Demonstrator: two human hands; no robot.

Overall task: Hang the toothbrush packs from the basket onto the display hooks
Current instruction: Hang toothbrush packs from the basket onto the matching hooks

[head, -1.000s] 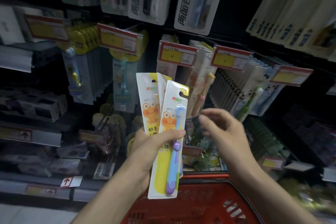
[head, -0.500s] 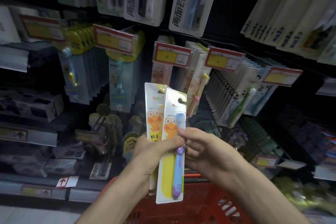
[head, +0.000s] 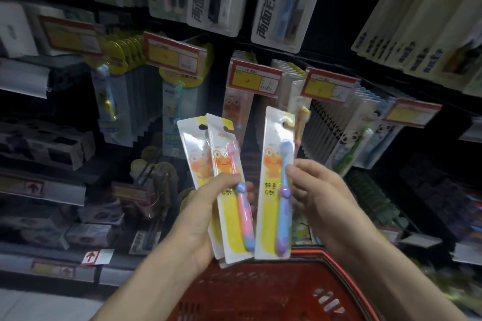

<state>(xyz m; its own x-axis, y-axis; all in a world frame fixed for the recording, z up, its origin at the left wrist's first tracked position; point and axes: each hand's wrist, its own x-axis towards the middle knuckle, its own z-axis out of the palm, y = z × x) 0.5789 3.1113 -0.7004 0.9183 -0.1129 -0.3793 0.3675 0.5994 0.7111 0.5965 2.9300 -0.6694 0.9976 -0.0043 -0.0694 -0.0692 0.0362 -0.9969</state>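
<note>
Hanging step underway above the near red basket [head: 260, 292], facing the far row of matching hung packs [head: 238, 109]: left hand [head: 206, 214] grips the pink-brush pack [head: 229, 211] plus one behind it, right hand [head: 320, 190] pinches the blue-brush pack [head: 273, 190] just right of them; next move likely needs its hang hole [head: 287, 122] threaded onto that row.

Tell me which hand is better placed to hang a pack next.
Right, probably. The right hand holds one blue pack, its tab free on top; the left hand grips several packs together.

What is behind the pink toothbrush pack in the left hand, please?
A second pack of the same design shows behind the pink toothbrush pack; the left hand grips both. Its brush is covered.
</note>
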